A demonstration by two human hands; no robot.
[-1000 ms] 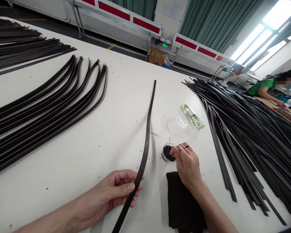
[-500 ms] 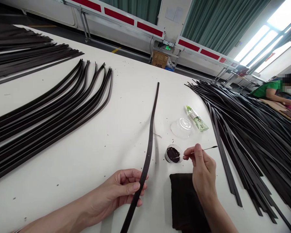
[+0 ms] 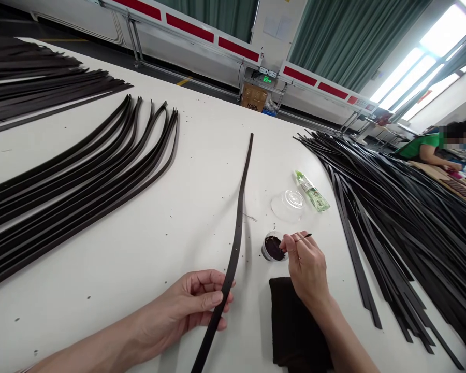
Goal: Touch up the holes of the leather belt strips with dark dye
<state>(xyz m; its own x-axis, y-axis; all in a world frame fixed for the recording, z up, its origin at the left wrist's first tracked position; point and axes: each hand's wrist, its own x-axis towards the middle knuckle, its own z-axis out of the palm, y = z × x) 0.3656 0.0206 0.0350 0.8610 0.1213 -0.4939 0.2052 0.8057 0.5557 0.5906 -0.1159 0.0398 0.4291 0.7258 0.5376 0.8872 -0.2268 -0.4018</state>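
So: long white counter (image 3: 101, 248) carries everything. Three lots of dark brown leather strips lie on it: a flat fanned stack (image 3: 34, 83) at far left, a curved bundle of long strips (image 3: 81, 178) left of centre, and a big loose black strip heap (image 3: 392, 207) on the right. Past the heap, a person in a green short-sleeved top (image 3: 419, 147) works at another bench. Mid-counter: folded black cloth (image 3: 297, 326), clear round plastic lid (image 3: 288, 205), slim green-labelled bottle (image 3: 312, 192) just beside the lid. Single dark brown leather strip (image 3: 233, 259) runs up the counter, its upper end well past the pot, its lower part in the left hand (image 3: 190, 305), which is half-curled with fingers against the strip. Right hand (image 3: 305, 269) is closed in a pinch on a thin black-tipped brush (image 3: 303, 237), right at the rim of a small round pot of dark paste (image 3: 273, 247). Fingers hide the brush's lower end, so contact with the paste can't be told. Step in view: strip in one hand, brush at the pot in the other.
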